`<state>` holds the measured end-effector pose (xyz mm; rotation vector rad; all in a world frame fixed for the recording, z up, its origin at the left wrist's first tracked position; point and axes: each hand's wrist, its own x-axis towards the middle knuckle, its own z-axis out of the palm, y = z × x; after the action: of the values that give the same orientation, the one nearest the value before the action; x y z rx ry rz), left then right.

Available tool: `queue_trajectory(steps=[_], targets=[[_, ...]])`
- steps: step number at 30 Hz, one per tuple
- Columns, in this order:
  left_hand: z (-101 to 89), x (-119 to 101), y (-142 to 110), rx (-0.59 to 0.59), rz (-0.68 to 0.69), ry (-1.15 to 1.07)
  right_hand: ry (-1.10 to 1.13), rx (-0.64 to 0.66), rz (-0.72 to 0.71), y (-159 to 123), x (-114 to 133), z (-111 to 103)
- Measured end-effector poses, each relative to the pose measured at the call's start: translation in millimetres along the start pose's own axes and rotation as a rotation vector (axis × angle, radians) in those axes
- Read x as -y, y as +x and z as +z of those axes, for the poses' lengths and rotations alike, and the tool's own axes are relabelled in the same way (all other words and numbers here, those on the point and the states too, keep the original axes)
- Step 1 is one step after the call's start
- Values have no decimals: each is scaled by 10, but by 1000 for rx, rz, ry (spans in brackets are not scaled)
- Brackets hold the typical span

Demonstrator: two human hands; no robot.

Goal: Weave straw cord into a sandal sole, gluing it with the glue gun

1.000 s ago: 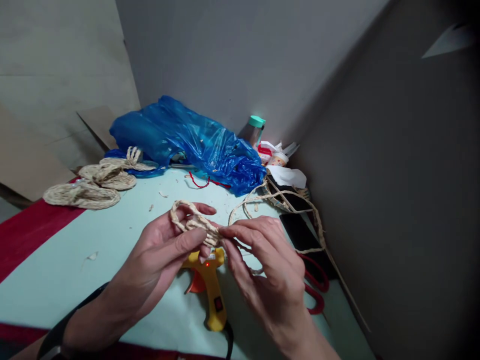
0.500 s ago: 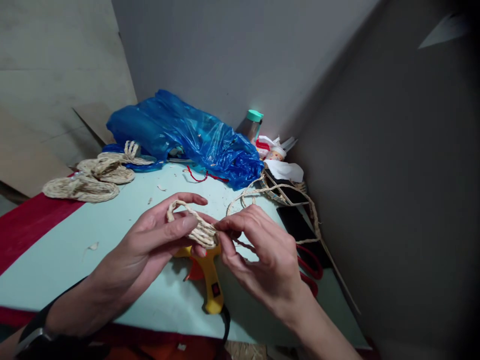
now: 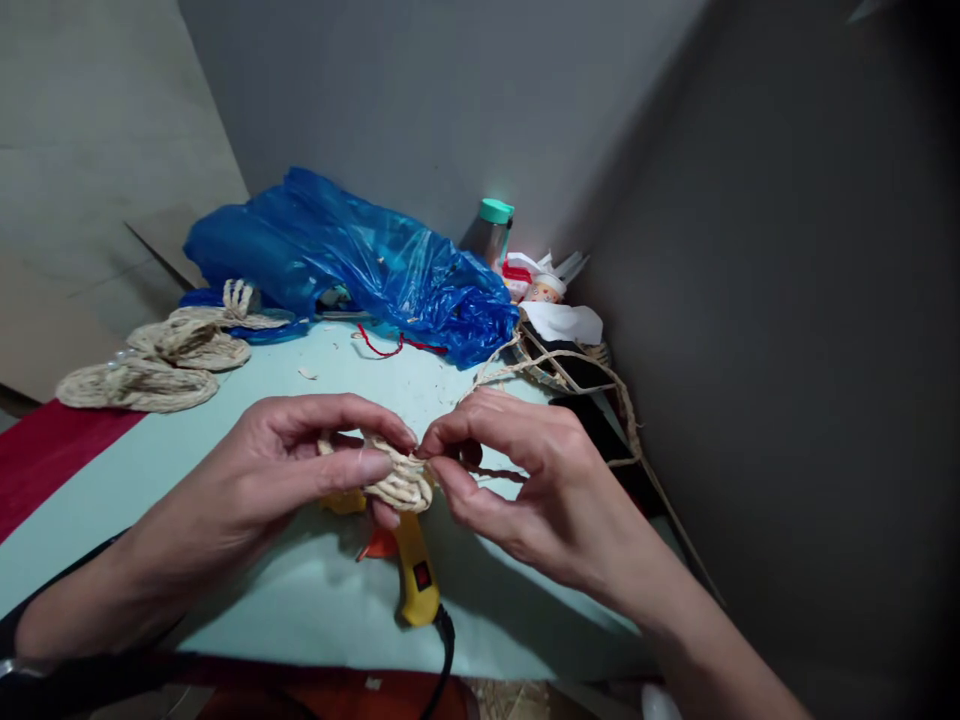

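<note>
My left hand (image 3: 296, 468) is closed round a small coil of braided straw cord (image 3: 401, 480), thumb and fingers pinching it from both sides. My right hand (image 3: 525, 480) pinches the cord's free strand right beside the coil. From there the loose straw cord (image 3: 592, 375) loops away to the right, towards the wall. Both hands hover just above a yellow glue gun (image 3: 412, 570), which lies on the pale green table (image 3: 225, 400) with its black cable running off the near edge.
A crumpled blue plastic bag (image 3: 352, 265) lies at the back. Several finished woven straw pieces (image 3: 157, 360) sit at the left. A bottle with a teal cap (image 3: 491, 230), small containers and white paper (image 3: 562, 320) crowd the back right corner by the grey wall. A red thread (image 3: 382, 348) lies near the bag.
The coil's open loop has been drawn down and closed inside my left hand. Both hands sit lower and closer together, and the view has tilted slightly.
</note>
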<state>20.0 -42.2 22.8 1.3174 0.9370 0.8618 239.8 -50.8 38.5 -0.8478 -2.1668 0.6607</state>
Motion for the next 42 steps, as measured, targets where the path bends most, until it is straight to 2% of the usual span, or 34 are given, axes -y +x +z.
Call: queue_trajectory(steps=[6,12,16,20,26,32,37,42], targets=[[35,44,29,-79,164,169,12,68,25,9,-3,-99],[5,117,29,-18,205,192,-16,154,16,15,49,-173],[-8,108,7,-61,290,252,-7,156,-40,10,44,-181],[2,104,0,-84,310,309,22,109,-65,-1,27,-154],[-12,128,-8,-80,364,346,39,136,-72,-19,30,-140],[64,119,-26,-40,363,239,29,96,-187,-41,32,-114],[92,103,-32,-12,375,258,41,149,-160,-47,73,-151],[85,61,-5,17,383,290,-64,229,-118,-58,102,-216]])
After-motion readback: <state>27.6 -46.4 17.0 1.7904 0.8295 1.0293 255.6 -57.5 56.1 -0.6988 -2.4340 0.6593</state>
